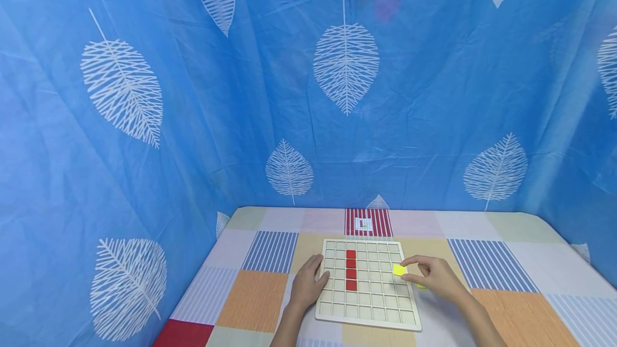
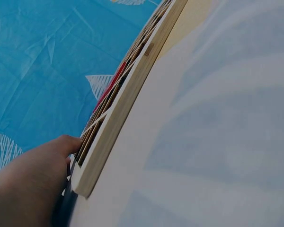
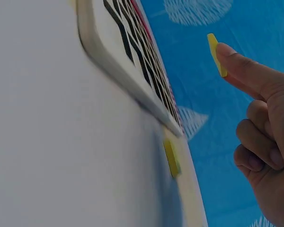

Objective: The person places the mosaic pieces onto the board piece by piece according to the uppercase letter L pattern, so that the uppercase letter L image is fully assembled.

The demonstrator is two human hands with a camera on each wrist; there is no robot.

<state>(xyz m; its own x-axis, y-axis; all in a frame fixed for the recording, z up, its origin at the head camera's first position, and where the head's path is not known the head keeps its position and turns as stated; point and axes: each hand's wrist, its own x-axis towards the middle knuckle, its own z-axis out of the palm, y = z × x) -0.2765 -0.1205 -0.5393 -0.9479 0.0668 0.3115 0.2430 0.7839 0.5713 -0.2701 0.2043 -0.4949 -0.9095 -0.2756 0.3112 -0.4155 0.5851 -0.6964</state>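
Note:
A cream square-grid board [image 1: 337,312] lies on the patterned tablecloth, with a column of red square tiles [image 1: 351,273] in its cells. My left hand [image 1: 305,284] rests at the board's left edge, its thumb over the rim; in the left wrist view the other fingers are mostly hidden behind the thumb. Between thumb and index finger, my right hand [image 1: 436,276] pinches a yellow square tile [image 1: 398,270] above the board's right side. The right wrist view shows this tile [image 3: 217,56] clear of the board, the other fingers curled in.
Another yellow tile [image 3: 171,158] lies beside the board's right edge, partly hidden by the right hand in the head view. A small card with a grid picture [image 1: 363,224] sits behind the board. Blue leaf-print curtains [image 1: 405,95] hang around the table.

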